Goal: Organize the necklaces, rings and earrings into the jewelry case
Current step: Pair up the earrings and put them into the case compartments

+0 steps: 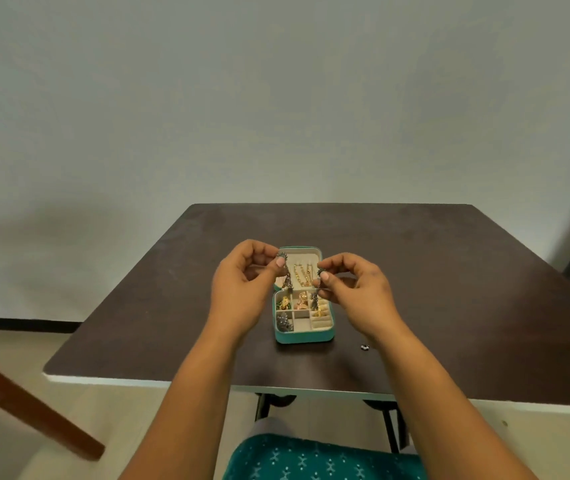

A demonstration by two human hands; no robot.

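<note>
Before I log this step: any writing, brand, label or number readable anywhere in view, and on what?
None readable.
Jewelry case: teal shell and cream lining show no brand or label.
Earrings pinched in the left hand and the right hand: no marks can be made out; too small.
Table: plain dark top, no sign.
Green cloth: a printed pattern only, no letters.

Dark table (450, 271) bears teal jewelry case (303, 336), small bead (364, 347).
</note>
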